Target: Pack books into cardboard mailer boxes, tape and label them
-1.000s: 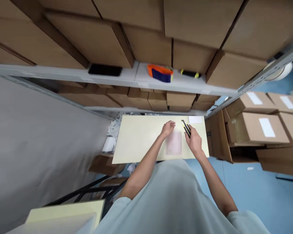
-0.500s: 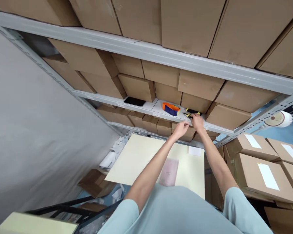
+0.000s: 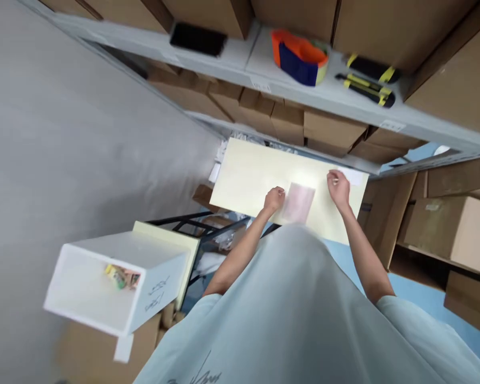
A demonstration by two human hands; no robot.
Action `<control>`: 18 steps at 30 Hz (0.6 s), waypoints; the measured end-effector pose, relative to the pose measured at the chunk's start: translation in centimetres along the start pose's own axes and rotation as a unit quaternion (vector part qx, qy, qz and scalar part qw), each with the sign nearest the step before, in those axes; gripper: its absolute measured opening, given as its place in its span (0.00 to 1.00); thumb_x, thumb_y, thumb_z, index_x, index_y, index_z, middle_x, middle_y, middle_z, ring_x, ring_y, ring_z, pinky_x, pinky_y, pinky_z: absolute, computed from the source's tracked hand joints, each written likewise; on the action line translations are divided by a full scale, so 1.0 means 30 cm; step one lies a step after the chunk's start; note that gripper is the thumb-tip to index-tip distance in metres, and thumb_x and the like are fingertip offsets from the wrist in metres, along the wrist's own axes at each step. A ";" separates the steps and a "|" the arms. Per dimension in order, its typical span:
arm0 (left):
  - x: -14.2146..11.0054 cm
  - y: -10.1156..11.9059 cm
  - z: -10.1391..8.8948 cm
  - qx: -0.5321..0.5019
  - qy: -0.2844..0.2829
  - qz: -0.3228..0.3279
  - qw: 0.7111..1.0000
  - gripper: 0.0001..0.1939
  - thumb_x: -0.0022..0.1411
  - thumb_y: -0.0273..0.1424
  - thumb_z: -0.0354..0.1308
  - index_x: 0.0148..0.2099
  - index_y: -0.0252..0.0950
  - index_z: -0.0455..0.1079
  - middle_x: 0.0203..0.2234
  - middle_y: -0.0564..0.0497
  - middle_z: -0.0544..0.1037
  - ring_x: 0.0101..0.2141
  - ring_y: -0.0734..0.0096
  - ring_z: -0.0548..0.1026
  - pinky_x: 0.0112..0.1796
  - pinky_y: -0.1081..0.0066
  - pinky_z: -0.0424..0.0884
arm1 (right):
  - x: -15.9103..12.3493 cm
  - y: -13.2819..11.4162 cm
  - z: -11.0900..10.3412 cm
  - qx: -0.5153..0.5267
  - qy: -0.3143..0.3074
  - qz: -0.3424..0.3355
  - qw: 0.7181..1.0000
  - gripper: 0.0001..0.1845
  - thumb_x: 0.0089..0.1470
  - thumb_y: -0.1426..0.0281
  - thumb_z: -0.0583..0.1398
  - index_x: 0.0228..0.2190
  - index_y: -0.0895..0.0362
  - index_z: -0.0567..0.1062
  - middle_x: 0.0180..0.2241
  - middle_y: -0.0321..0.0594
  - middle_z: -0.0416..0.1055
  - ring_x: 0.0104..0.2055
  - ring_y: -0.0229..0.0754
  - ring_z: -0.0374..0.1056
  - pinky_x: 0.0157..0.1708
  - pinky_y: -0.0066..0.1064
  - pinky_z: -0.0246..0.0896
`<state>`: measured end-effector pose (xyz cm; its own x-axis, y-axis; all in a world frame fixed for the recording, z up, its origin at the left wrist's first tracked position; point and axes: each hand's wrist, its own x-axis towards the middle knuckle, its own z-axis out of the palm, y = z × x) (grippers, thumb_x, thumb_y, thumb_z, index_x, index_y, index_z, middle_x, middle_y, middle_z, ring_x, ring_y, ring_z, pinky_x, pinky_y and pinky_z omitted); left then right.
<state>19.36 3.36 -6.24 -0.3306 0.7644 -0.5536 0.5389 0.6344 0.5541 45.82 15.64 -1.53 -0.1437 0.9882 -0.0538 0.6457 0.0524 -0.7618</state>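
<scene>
My left hand (image 3: 274,199) is over the cream board (image 3: 248,170), just left of a blurred pinkish flat packet (image 3: 299,202). Its fingers are closed in a pinch; what they hold, if anything, is too small to name. To the packet's right, my right hand (image 3: 338,188) is raised with its fingers curled together, near a white paper (image 3: 352,176). A tiny pale spot shows at these fingertips, too small to identify. On the shelf ahead lie a black-and-yellow utility knife (image 3: 372,68) and a second black-and-yellow tool (image 3: 366,89), both apart from my hands.
The grey shelf (image 3: 232,64) also bears a black phone-like slab (image 3: 198,38) and an orange-and-blue ring-shaped band (image 3: 300,58). Cardboard boxes (image 3: 436,224) are stacked at right. A white open bin (image 3: 92,288) stands at lower left, beside the wall (image 3: 84,133).
My right hand has left the black-and-yellow tool on the shelf. Both hands have come back down over the cream board and moved farther apart. The view has tilted downward.
</scene>
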 end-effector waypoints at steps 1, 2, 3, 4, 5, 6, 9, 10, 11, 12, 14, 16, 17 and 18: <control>-0.012 -0.045 0.028 0.008 -0.008 -0.021 1.000 0.12 0.70 0.26 0.60 0.52 0.38 0.80 0.53 0.43 0.84 0.50 0.57 0.82 0.57 0.64 0.73 | -0.102 0.048 0.055 -0.001 -0.054 0.085 0.995 0.17 0.67 0.65 0.57 0.51 0.59 0.79 0.48 0.52 0.82 0.49 0.51 0.78 0.55 0.43 0.72; -0.021 -0.078 0.056 0.013 -0.016 -0.037 0.999 0.12 0.70 0.28 0.61 0.53 0.38 0.79 0.54 0.43 0.84 0.51 0.58 0.82 0.57 0.64 0.73 | -0.192 0.086 0.105 -0.004 -0.099 0.165 0.981 0.17 0.66 0.66 0.58 0.51 0.59 0.79 0.48 0.52 0.83 0.49 0.52 0.79 0.56 0.43 0.71; -0.025 -0.101 0.085 0.015 -0.024 -0.050 0.998 0.12 0.70 0.29 0.62 0.54 0.38 0.79 0.54 0.43 0.84 0.51 0.58 0.82 0.57 0.64 0.72 | -0.267 0.117 0.149 -0.006 -0.129 0.225 0.966 0.17 0.65 0.66 0.59 0.51 0.59 0.79 0.48 0.52 0.83 0.51 0.52 0.79 0.57 0.42 0.71; -0.026 -0.115 0.113 0.015 -0.031 -0.060 0.998 0.13 0.69 0.31 0.63 0.54 0.38 0.78 0.53 0.44 0.84 0.51 0.59 0.82 0.57 0.65 0.72 | -0.325 0.141 0.188 -0.008 -0.149 0.263 0.953 0.17 0.64 0.66 0.60 0.51 0.59 0.79 0.48 0.52 0.83 0.51 0.52 0.79 0.57 0.41 0.71; -0.023 -0.122 0.139 0.014 -0.037 -0.068 0.997 0.13 0.69 0.33 0.64 0.55 0.38 0.78 0.53 0.44 0.84 0.51 0.59 0.82 0.57 0.65 0.73 | -0.366 0.159 0.221 -0.007 -0.161 0.288 0.944 0.17 0.63 0.66 0.60 0.51 0.58 0.80 0.48 0.51 0.84 0.52 0.53 0.79 0.57 0.41 0.71; -0.019 -0.125 0.163 0.012 -0.041 -0.075 0.996 0.14 0.68 0.34 0.65 0.55 0.38 0.78 0.52 0.44 0.84 0.51 0.59 0.82 0.56 0.65 0.73 | -0.392 0.172 0.251 -0.004 -0.167 0.301 0.939 0.17 0.62 0.66 0.61 0.50 0.57 0.80 0.48 0.51 0.84 0.53 0.53 0.79 0.57 0.40 0.71; 0.000 -0.127 0.209 0.006 -0.042 -0.094 0.995 0.17 0.67 0.37 0.67 0.55 0.37 0.78 0.52 0.42 0.84 0.51 0.59 0.81 0.56 0.66 0.73 | -0.410 0.191 0.325 0.014 -0.174 0.328 0.928 0.16 0.60 0.65 0.61 0.48 0.57 0.80 0.47 0.50 0.84 0.52 0.53 0.80 0.55 0.39 0.72; 0.005 -0.130 0.216 0.003 -0.041 -0.100 0.994 0.17 0.67 0.38 0.67 0.55 0.36 0.78 0.52 0.42 0.84 0.52 0.59 0.81 0.55 0.66 0.73 | -0.406 0.193 0.345 0.025 -0.175 0.335 0.926 0.15 0.60 0.65 0.61 0.46 0.57 0.80 0.46 0.50 0.84 0.51 0.53 0.80 0.54 0.39 0.72; 0.009 -0.133 0.220 -0.001 -0.040 -0.105 0.994 0.18 0.67 0.38 0.67 0.55 0.36 0.78 0.52 0.41 0.84 0.51 0.59 0.81 0.55 0.66 0.73 | -0.402 0.193 0.365 0.038 -0.176 0.339 0.923 0.15 0.60 0.63 0.61 0.44 0.58 0.80 0.45 0.50 0.84 0.50 0.53 0.80 0.52 0.39 0.73; 0.013 -0.137 0.220 -0.006 -0.040 -0.108 0.993 0.18 0.67 0.38 0.66 0.55 0.36 0.78 0.51 0.42 0.84 0.51 0.60 0.82 0.55 0.67 0.73 | -0.399 0.191 0.382 0.052 -0.179 0.342 0.921 0.14 0.60 0.62 0.61 0.41 0.57 0.80 0.43 0.49 0.84 0.48 0.53 0.80 0.50 0.39 0.73; 0.016 -0.146 0.212 -0.017 -0.044 -0.108 0.993 0.18 0.66 0.37 0.65 0.55 0.36 0.79 0.51 0.41 0.84 0.50 0.61 0.82 0.54 0.67 0.73 | -0.397 0.184 0.412 0.084 -0.182 0.341 0.918 0.14 0.59 0.59 0.62 0.37 0.57 0.80 0.40 0.48 0.84 0.45 0.53 0.80 0.47 0.39 0.74; 0.016 -0.153 0.199 -0.029 -0.050 -0.101 0.993 0.17 0.65 0.35 0.64 0.54 0.35 0.80 0.50 0.41 0.85 0.49 0.61 0.82 0.54 0.66 0.74 | -0.402 0.171 0.434 0.120 -0.179 0.335 0.917 0.14 0.56 0.58 0.64 0.37 0.56 0.79 0.40 0.47 0.84 0.45 0.52 0.80 0.46 0.39 0.75; 0.016 -0.155 0.191 -0.035 -0.053 -0.095 0.993 0.17 0.65 0.35 0.64 0.54 0.34 0.80 0.49 0.41 0.85 0.48 0.61 0.83 0.54 0.65 0.74 | -0.405 0.162 0.441 0.140 -0.174 0.331 0.917 0.15 0.55 0.58 0.65 0.38 0.56 0.79 0.41 0.46 0.84 0.46 0.52 0.80 0.47 0.39 0.75; 0.014 -0.155 0.182 -0.040 -0.055 -0.087 0.994 0.18 0.64 0.35 0.64 0.53 0.34 0.80 0.48 0.40 0.85 0.47 0.60 0.83 0.53 0.64 0.75 | -0.409 0.153 0.444 0.161 -0.170 0.327 0.916 0.17 0.54 0.57 0.66 0.40 0.56 0.79 0.42 0.46 0.85 0.47 0.51 0.80 0.47 0.39 0.75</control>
<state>20.94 0.10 -12.44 -0.3243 0.6273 -0.7081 0.4158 0.7669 0.4889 40.56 1.84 -12.96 -0.0655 0.6890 -0.7218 0.4300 -0.6332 -0.6435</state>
